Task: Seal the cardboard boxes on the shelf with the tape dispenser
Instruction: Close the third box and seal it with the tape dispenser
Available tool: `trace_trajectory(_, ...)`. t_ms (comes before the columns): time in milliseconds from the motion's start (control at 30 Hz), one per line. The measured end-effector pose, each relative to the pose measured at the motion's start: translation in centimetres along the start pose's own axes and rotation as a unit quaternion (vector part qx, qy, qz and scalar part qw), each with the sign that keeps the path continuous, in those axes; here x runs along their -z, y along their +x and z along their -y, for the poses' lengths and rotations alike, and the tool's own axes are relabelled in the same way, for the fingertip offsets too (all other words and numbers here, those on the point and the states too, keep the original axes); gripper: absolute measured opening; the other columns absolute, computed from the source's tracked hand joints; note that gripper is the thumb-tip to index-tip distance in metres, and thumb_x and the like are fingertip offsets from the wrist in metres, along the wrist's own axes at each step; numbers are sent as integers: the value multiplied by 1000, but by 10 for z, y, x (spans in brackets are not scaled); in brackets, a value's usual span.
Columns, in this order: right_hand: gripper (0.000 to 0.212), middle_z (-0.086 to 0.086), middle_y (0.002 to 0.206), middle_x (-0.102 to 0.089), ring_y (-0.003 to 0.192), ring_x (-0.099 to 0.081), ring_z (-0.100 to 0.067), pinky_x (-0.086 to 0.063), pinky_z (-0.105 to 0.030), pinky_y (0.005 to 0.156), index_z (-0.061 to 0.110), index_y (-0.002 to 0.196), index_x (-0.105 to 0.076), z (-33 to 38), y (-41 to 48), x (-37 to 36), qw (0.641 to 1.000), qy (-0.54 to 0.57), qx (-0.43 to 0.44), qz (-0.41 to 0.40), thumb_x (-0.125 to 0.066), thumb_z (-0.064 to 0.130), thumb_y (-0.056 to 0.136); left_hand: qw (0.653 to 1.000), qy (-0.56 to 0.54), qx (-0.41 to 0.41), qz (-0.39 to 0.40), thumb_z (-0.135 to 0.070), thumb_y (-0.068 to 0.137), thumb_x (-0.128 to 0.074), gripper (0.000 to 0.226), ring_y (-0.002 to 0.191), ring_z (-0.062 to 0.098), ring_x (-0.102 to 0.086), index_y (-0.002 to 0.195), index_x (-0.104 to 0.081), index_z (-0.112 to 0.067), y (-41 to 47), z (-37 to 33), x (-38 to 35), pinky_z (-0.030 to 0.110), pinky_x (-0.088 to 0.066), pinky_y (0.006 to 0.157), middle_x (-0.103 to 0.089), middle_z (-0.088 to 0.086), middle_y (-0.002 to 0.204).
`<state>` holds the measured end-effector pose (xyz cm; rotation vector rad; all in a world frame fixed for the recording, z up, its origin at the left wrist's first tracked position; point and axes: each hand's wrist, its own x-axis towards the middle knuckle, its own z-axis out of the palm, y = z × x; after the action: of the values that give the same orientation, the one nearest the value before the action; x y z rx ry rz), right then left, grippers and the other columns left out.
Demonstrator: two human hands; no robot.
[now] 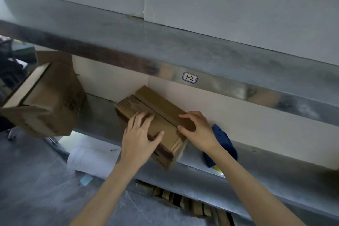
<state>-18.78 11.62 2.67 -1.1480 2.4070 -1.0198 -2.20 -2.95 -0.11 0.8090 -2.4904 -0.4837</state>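
Two bare forearms come up from below, and both hands are on the box point(157, 104). The left hand point(139, 139) lies flat on the left flap, fingers straight, thumb spread, grasping nothing. The right hand point(198, 130) arches over the right flap, fingers bent and pressing, thumb at the near end of the seam, not wrapped round anything. The box sits on the shelf point(256, 167), its near corner hanging over the front edge. The flaps look closed with the seam bare, so this reads as the hold-shut step before taping.

The next move likely calls for one hand to keep the flaps down while the other fetches the dispenser point(222, 139), which lies on the shelf just behind the right wrist. The overhanging corner could tip under pressure.

To the left, a second box point(49, 101) stands with a flap open. A label point(190, 77) marks the upper shelf edge. Below lie paper point(91, 158) and cardboard scraps point(183, 200).
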Motion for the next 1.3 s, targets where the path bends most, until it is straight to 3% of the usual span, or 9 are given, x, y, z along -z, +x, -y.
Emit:
trace_trajectory(167, 39, 8, 137, -40, 130, -39, -12, -35, -25, 95, 30, 129, -58, -5, -5, -2, 999, -20, 34, -8, -62, 46, 93, 1000, -9, 16, 17, -76, 81, -33, 82, 151, 17, -19, 145, -48, -27, -8, -6, -1, 46, -38, 110, -39, -5, 155)
trace_trajectory(300, 47, 8, 153, -31, 137, -31, -16, -33, -35, 107, 35, 133, -57, -12, -8, -1, 993, -67, 98, -4, -52, 59, 93, 999, 14, 21, 22, -78, 82, -28, 84, 152, 13, -14, 149, -42, -30, -11, -10, 4, 43, -24, 117, -33, -8, 159)
trace_trajectory(433, 58, 7, 151, -38, 139, -31, -15, -31, -41, 111, 34, 133, -60, -14, -16, 1, 985, -75, 153, -17, -35, 66, 92, 997, 71, 18, -16, -72, 85, -33, 77, 145, 17, -32, 146, -48, -27, -13, -20, 9, 38, -30, 112, -42, -5, 154)
trace_trajectory(533, 55, 6, 149, -42, 139, -34, -15, -34, -43, 112, 33, 136, -57, -18, -23, 6, 987, -43, 154, -21, -35, 61, 95, 992, 115, 20, -56, -66, 87, -37, 70, 134, 19, -45, 143, -52, -26, -18, -26, 15, 37, -39, 102, -49, -5, 150)
trace_trajectory(667, 47, 4, 149, -44, 138, -35, -18, -39, -46, 108, 33, 144, -49, -28, -33, 17, 985, -67, 156, -13, -39, 51, 102, 985, 152, 36, -71, -64, 91, -33, 69, 132, 24, -48, 141, -54, -22, -30, -31, 20, 43, -40, 101, -51, 0, 148)
trace_trajectory(933, 49, -6, 143, -49, 127, -47, -28, -47, -40, 95, 25, 147, -41, -80, -54, 31, 985, -161, 41, -41, -47, 40, 101, 981, 186, 40, -45, -65, 91, -33, 71, 131, 25, -48, 144, -51, -20, -54, -39, 12, 43, -42, 100, -49, 1, 149)
trace_trajectory(1033, 53, -11, 139, -50, 123, -48, -33, -50, -41, 88, 27, 148, -36, -108, -63, 26, 983, -179, -40, -17, -48, 45, 100, 982, 182, 45, -38, -64, 90, -32, 72, 131, 25, -49, 142, -54, -19, -58, -39, 9, 43, -42, 101, -51, 1, 148)
trace_trajectory(1167, 66, -14, 134, -51, 121, -50, -35, -51, -42, 87, 35, 156, -15, -134, -70, 11, 972, -207, -103, 49, -45, 52, 99, 983, 170, 50, -40, -63, 90, -33, 71, 131, 26, -50, 140, -55, -18, -64, -40, 5, 44, -43, 101, -52, 2, 147)
trace_trajectory(1300, 74, -9, 103, -61, 80, -63, -27, -52, -35, 59, 37, 156, 0, -133, -68, -1, 974, -189, -105, 70, -48, 45, 100, 985, 166, 42, -33, -62, 90, -34, 71, 131, 25, -50, 139, -56, -17, -67, -40, 5, 44, -43, 100, -53, 2, 146)
